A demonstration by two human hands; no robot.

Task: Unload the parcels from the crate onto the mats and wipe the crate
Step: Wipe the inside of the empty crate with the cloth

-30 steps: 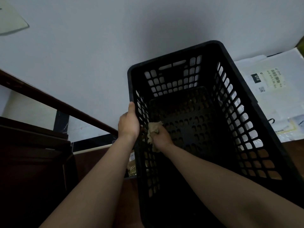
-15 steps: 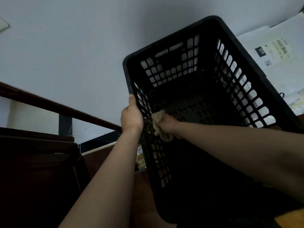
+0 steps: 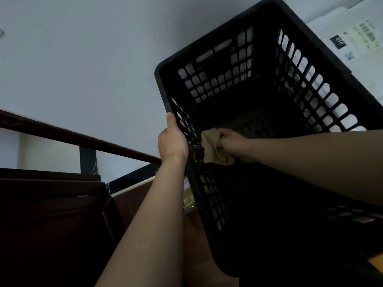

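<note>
A black slotted plastic crate (image 3: 261, 65) fills the right half of the view, tilted toward me, and I see nothing inside it but my arm and a cloth. My left hand (image 3: 172, 141) grips the crate's left rim, thumb on top. Inside, my right hand (image 3: 232, 145) holds a crumpled tan cloth (image 3: 214, 149) against the inner left wall near the bottom. A white parcel with a barcode label (image 3: 356, 40) lies behind the crate's right wall.
A white wall (image 3: 83, 59) rises behind. A dark wooden rail (image 3: 83, 139) crosses the left side above dark wooden furniture (image 3: 45, 224). A small yellowish packet (image 3: 188, 199) peeks out beside the crate's left wall.
The crate has tilted and swung up and to the right in view. My right hand has shifted the cloth slightly along the inner left wall; my left hand keeps its grip on the rim.
</note>
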